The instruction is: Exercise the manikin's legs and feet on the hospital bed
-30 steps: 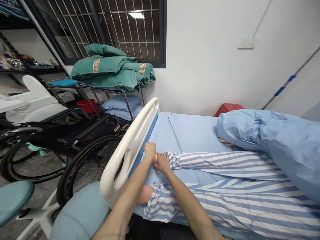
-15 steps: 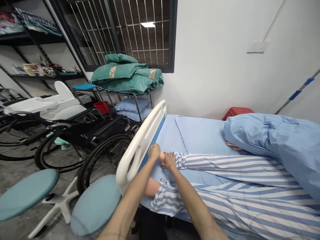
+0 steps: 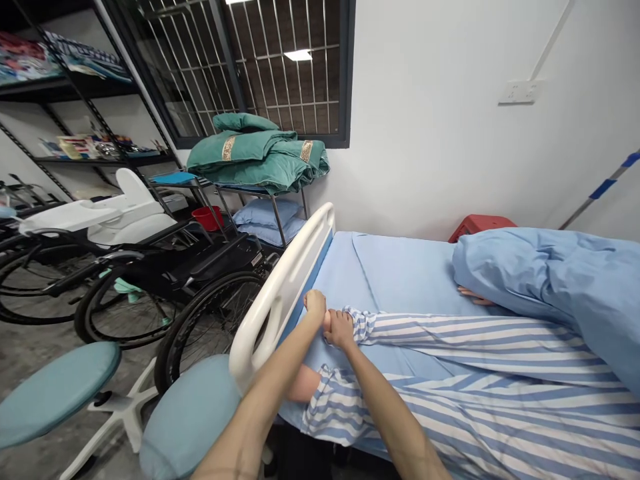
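A figure in blue-and-white striped trousers lies on the bed, its feet toward the footboard. My left hand is closed round the front part of the far foot, whose toes are hidden under my fingers. My right hand wraps round the same leg at the ankle, just below the gathered trouser cuff. Only a small strip of skin shows between my two hands. The near foot rests on the bed, partly behind my left forearm. Whether the figure is a person or a manikin, I cannot tell.
A white footboard stands just left of my hands. A blue quilt covers the figure's upper part, with a hand showing at its edge. Wheelchairs and round stools stand to the left.
My left hand has tipped over the front of the foot and come a little closer to my right hand. My right hand keeps its hold at the ankle. The view has shifted slightly.
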Demonstrator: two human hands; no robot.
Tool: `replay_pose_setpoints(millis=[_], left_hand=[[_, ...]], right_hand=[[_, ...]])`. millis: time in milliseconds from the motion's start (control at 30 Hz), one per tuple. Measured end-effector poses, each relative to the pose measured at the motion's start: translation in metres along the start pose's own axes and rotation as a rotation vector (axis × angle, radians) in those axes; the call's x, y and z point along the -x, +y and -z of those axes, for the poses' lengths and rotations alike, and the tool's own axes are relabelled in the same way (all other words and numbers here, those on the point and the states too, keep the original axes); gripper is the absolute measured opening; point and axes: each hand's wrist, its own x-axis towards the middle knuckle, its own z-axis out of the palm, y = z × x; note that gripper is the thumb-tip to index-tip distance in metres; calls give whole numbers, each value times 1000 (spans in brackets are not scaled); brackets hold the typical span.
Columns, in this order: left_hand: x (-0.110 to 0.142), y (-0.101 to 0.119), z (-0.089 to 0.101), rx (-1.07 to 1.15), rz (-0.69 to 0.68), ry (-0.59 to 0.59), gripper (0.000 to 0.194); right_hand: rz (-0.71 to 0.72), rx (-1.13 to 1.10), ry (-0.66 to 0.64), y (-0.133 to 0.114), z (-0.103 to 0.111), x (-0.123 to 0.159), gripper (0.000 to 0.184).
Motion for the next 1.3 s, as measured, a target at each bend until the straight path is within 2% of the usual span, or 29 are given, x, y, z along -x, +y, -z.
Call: replay_pose_setpoints(millis=[133, 333, 500, 633, 700, 800, 900, 933, 967, 1067, 1100, 1133, 1300], left_hand=[[-9, 3, -6, -47, 11, 17, 26], [-8, -9, -6, 32, -21, 132, 30], [11, -12, -4, 135, 8, 195, 34], [38, -23, 4, 231, 21, 228, 47], [58, -37, 13, 210, -30, 322, 46], [92, -66, 30, 130, -108, 571, 35], [118, -96, 47, 42, 102, 734, 38], [123, -105, 50, 34, 192, 723, 43], [127, -112, 52, 50, 266, 656, 49], [128, -124, 53, 171, 378, 345, 63], [127, -126, 52, 196, 381, 284, 65], [126, -126, 51, 201, 378, 263, 66], [127, -115, 47, 162, 418, 309, 65]], right_hand=[[-4, 15, -4, 0, 0, -1, 59], [-6, 0, 6, 0, 0, -1, 57], [-20, 17, 27, -2, -1, 3, 54], [-52, 10, 47, -10, 6, 7, 51], [-94, -3, 62, -16, 12, 12, 49], [-129, -64, 133, -28, 19, 28, 50], [-55, -184, 189, -40, 21, 53, 51], [-23, -228, 194, -43, 21, 62, 50], [3, -270, 193, -46, 22, 71, 47], [27, -394, 157, -54, 25, 100, 36], [26, -432, 141, -56, 27, 109, 34], [28, -464, 127, -59, 29, 118, 33], [112, -539, 74, -65, 39, 158, 39]])
